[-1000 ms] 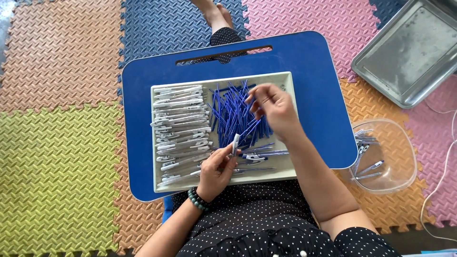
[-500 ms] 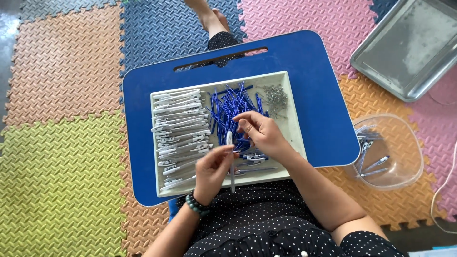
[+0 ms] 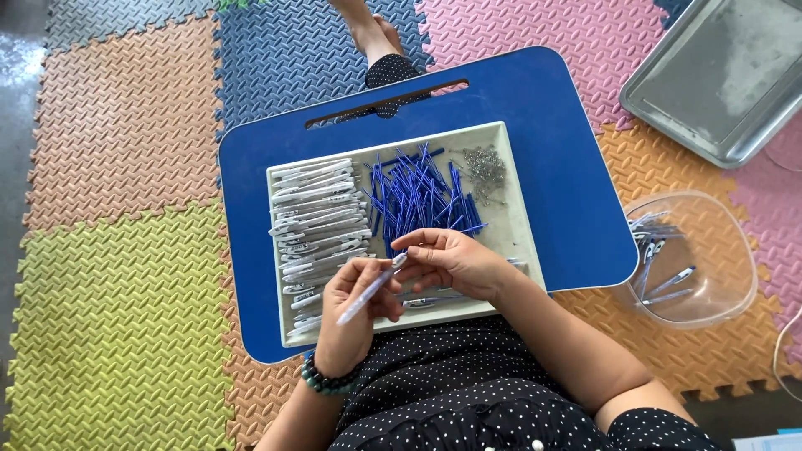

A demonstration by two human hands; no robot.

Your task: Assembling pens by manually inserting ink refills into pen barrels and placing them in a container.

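Note:
My left hand (image 3: pixel 355 313) grips a white pen barrel (image 3: pixel 368 291) that slants up to the right. My right hand (image 3: pixel 451 260) meets its upper tip, fingers pinched there on something too small to make out. Both hands hover over the near edge of a cream tray (image 3: pixel 510 225) on a blue lap desk (image 3: pixel 576 209). In the tray lie a stack of white pen barrels (image 3: pixel 317 217) at the left, a heap of blue refills (image 3: pixel 418 196) in the middle and a small pile of metal springs (image 3: pixel 484 167) at the far right corner.
A clear plastic bowl (image 3: pixel 710 250) with several assembled pens stands on the mat to the right. A steel tray (image 3: pixel 718 75) lies at the far right. Coloured foam mats (image 3: pixel 117 276) cover the floor. My foot (image 3: pixel 372 29) shows beyond the desk.
My right hand came back from the blue refills toward me and now meets the tip of the barrel. My left hand tilted the barrel and stayed near the tray's front edge.

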